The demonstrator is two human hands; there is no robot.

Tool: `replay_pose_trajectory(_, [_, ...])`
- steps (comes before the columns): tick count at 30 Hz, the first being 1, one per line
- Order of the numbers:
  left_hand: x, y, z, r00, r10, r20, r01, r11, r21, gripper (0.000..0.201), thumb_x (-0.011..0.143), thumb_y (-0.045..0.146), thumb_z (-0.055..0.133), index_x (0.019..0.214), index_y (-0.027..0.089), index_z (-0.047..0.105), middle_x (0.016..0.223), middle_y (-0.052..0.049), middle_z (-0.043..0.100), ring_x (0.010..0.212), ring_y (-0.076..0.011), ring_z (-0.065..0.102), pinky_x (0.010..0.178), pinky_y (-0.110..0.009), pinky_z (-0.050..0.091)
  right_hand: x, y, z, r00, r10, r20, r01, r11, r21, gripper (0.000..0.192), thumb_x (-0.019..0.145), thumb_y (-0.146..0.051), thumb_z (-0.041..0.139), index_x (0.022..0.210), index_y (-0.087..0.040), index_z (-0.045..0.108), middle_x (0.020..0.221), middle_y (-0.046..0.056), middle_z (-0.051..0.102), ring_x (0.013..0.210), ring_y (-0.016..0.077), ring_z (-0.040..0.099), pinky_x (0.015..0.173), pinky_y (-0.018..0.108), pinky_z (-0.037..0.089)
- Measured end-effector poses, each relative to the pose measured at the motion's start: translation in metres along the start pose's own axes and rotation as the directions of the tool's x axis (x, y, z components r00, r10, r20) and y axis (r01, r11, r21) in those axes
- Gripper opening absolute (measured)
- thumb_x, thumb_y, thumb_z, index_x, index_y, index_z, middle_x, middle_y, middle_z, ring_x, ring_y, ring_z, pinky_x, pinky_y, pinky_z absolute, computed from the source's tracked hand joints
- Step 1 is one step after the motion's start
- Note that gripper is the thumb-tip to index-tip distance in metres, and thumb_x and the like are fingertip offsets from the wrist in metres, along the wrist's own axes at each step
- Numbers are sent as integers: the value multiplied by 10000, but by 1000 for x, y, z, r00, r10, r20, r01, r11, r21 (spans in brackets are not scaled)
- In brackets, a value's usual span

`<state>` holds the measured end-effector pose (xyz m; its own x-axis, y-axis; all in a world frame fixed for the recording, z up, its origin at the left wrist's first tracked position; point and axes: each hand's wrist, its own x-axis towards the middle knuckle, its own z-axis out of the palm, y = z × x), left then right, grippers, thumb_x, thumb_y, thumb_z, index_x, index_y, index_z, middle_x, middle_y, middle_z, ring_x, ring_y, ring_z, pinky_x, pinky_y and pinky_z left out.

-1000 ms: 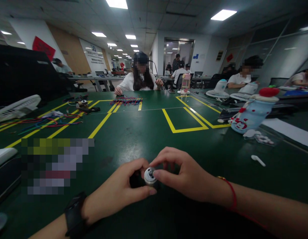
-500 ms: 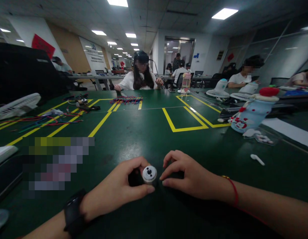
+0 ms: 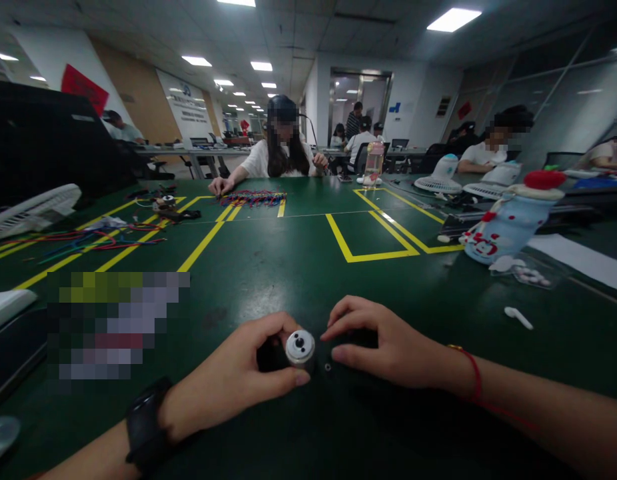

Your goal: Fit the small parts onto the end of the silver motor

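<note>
My left hand [image 3: 233, 377] grips a small silver cylindrical motor [image 3: 300, 347], its round end with a dark centre hole facing me, just above the green table [image 3: 288, 267]. A black watch sits on that wrist. My right hand [image 3: 386, 343] rests on the table just right of the motor, fingers curled, thumb and forefinger close together and apart from the motor. A tiny dark ring-shaped part [image 3: 328, 367] lies on the mat by my right thumb. A red string circles the right wrist.
Yellow tape lines [image 3: 368, 240] mark the table. Coloured wires [image 3: 88, 240] lie at left, another bundle [image 3: 253, 198] before a seated person [image 3: 281, 150] opposite. A white fan [image 3: 33, 210] is far left, a blue bottle [image 3: 508, 220] and small white scoop [image 3: 518, 317] at right.
My right hand has let go of the motor's end and drawn back to the right onto the table. The left hand keeps holding the motor. The person opposite has reached an arm forward.
</note>
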<state>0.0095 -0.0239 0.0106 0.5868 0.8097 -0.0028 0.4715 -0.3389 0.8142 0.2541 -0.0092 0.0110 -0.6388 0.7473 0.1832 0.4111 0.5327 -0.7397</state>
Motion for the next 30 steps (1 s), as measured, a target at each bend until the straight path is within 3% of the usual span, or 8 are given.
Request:
replay_pose_trajectory(5, [-2, -2, -1, 1000, 17, -9, -17, 1000, 6, 177, 811, 268, 667, 941, 206, 564, 930, -1, 627, 850, -182, 573, 752, -299, 445, 10, 18, -7, 954, 206, -217, -139, 948, 287, 166, 834, -318, 622, 834, -161, 676, 792, 23, 609, 700, 126, 547, 617, 258, 431])
replay_pose_trajectory(8, [-3, -5, 1, 1000, 21, -12, -21, 1000, 18, 173, 808, 255, 661, 942, 208, 562, 926, -1, 629, 843, -182, 575, 744, -298, 446, 16, 31, -9, 894, 363, -263, -217, 864, 453, 224, 829, -372, 615, 799, -150, 632, 659, -14, 551, 541, 90, 454, 486, 231, 340])
replay_pose_trajectory(11, [-3, -6, 1, 1000, 22, -4, -22, 999, 26, 172, 800, 240, 655, 941, 208, 563, 919, -1, 632, 839, -184, 576, 743, -300, 448, 17, 34, -9, 877, 394, -274, -222, 840, 495, 233, 838, -380, 596, 823, -148, 619, 690, -9, 557, 535, 85, 448, 475, 227, 331])
replay_pose_trajectory(16, [0, -6, 1, 1000, 29, 0, -29, 999, 19, 176, 788, 215, 663, 937, 210, 570, 898, 10, 629, 824, -176, 572, 727, -286, 440, 7, 16, -5, 989, 119, -83, -107, 985, 139, 174, 802, -308, 650, 908, -171, 669, 873, 26, 616, 693, 118, 534, 603, 255, 416])
replay_pose_trajectory(20, [1, -5, 2, 1000, 28, -6, -28, 1000, 12, 186, 782, 221, 678, 939, 214, 580, 883, 18, 628, 810, -170, 569, 712, -274, 436, 1, 3, 2, 993, -82, 82, 94, 982, -162, 195, 724, -272, 728, 907, -212, 698, 984, 29, 608, 885, 172, 561, 817, 333, 424])
replay_pose_trajectory(23, [0, -2, 3, 1000, 29, -9, -29, 1000, 4, 183, 776, 221, 680, 932, 212, 584, 880, 19, 628, 805, -168, 569, 714, -272, 438, 3, -2, 6, 996, -79, 36, 84, 985, -152, 87, 778, -222, 673, 860, -199, 689, 954, 28, 600, 859, 156, 566, 795, 314, 438])
replay_pose_trajectory(28, [-2, 0, 4, 999, 32, -28, -31, 999, 33, 173, 767, 254, 684, 892, 199, 578, 862, 16, 616, 793, -170, 562, 702, -270, 435, 14, -17, 10, 968, -114, -224, 113, 993, -17, 87, 825, -204, 632, 904, -202, 667, 939, 24, 576, 870, 145, 556, 758, 277, 458])
replay_pose_trajectory(30, [-3, -2, 4, 999, 36, -36, -34, 997, 69, 178, 769, 278, 683, 887, 195, 580, 839, 19, 604, 768, -166, 550, 674, -263, 425, 17, -25, 13, 961, -162, -225, 157, 987, -37, 100, 820, -218, 645, 914, -211, 677, 942, 22, 571, 875, 146, 555, 780, 283, 453])
